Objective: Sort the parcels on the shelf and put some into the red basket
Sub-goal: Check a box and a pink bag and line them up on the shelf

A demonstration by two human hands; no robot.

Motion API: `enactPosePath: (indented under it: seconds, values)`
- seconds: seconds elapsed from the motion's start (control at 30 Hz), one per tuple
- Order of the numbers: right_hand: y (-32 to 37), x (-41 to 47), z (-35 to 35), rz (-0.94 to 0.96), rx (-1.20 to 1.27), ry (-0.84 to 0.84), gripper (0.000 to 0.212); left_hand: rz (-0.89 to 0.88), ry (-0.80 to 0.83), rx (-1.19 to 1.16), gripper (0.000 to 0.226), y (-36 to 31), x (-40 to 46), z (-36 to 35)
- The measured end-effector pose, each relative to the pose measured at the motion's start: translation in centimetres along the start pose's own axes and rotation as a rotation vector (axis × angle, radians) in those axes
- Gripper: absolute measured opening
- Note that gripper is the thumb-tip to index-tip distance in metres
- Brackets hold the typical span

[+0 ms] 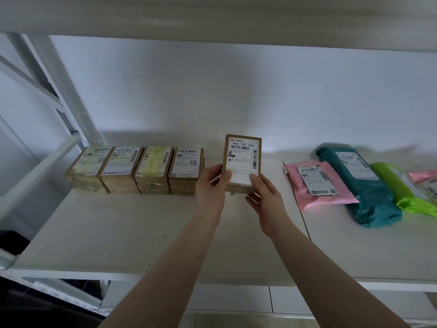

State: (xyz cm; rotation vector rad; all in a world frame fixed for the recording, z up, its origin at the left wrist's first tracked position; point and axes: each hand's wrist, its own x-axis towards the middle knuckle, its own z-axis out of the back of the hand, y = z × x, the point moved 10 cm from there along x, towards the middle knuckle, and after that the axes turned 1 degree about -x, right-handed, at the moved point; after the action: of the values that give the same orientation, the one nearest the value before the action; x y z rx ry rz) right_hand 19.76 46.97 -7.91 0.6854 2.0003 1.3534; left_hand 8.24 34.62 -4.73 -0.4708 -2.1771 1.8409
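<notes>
Head view — 2 hands (pixel 210 185) gripping parcel (pixel 242 159)

Shelf (pixel 132 233) surface in front of the box row (pixel 134 171) is open; bags (pixel 354 185) block its right end.

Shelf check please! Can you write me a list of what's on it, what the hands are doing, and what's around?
Surface: white shelf, mostly bare in front.
Job's things: four brown boxes in a touching row at left; held box tilted up, label facing camera; soft mailers overlapping at right. Red basket: nothing seen.
Clutter: nothing seen.
Hands: left hand and right hand both grip the held box's lower end.
Cables: nothing seen.
Surroundings: white wall, shelf frame at left.
</notes>
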Motion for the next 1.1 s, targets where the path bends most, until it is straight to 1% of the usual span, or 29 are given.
enactPosePath:
  seconds: [0.07,0.17,0.23,0.3,0.37,0.47,0.57,0.7,0.73,0.8,0.83,0.97,1.1]
  values:
    - [-0.4,0.6,-0.4,-0.044,0.003,-0.004,0.043,-0.028,-0.037,0.166,0.030,-0.3,0.7,0.8]
    - [-1.0,1.3,-1.1,-0.126,0.012,-0.032,0.040,-0.093,-0.119,0.379,0.037,-1.6,2.0,2.4]
    - [-1.6,2.0,-1.5,-0.171,-0.005,-0.053,0.038,-0.198,-0.195,0.517,0.038,-3.0,3.2,3.9]
    - [-2.2,2.7,-1.8,-0.207,-0.023,-0.076,0.039,-0.304,-0.262,0.731,0.039,-4.1,4.5,4.9]
    - [-2.5,3.4,-2.2,-0.230,-0.047,-0.097,0.043,-0.290,-0.272,0.929,0.045,-3.9,6.1,5.4]
    - [-3.0,4.3,-2.6,-0.240,-0.101,-0.101,0.045,-0.220,-0.195,1.130,0.056,-2.1,7.5,5.4]
    - [-3.2,4.9,-3.3,-0.208,-0.154,-0.097,0.049,-0.179,-0.142,1.213,0.062,-0.5,7.9,5.6]
    - [-3.1,5.0,-4.3,-0.195,-0.265,-0.106,0.048,-0.246,-0.158,1.270,0.067,0.1,7.6,5.5]
    - [-3.4,5.2,-4.1,-0.201,-0.321,-0.125,0.055,-0.256,-0.166,1.263,0.067,0.1,7.5,5.6]
    - [-4.7,6.7,-3.1,-0.193,-0.414,-0.152,0.077,-0.260,-0.176,1.246,0.068,0.0,7.5,5.7]
    - [-5.3,7.2,-2.9,-0.189,-0.440,-0.152,0.079,-0.257,-0.177,1.243,0.068,0.1,7.5,5.7]
    - [-3.6,5.5,-4.2,-0.192,-0.462,-0.124,0.057,-0.252,-0.182,1.240,0.069,0.3,7.7,5.8]
    - [-3.0,5.2,-4.3,-0.180,-0.496,-0.092,0.056,-0.229,-0.166,1.231,0.070,0.4,7.9,5.8]
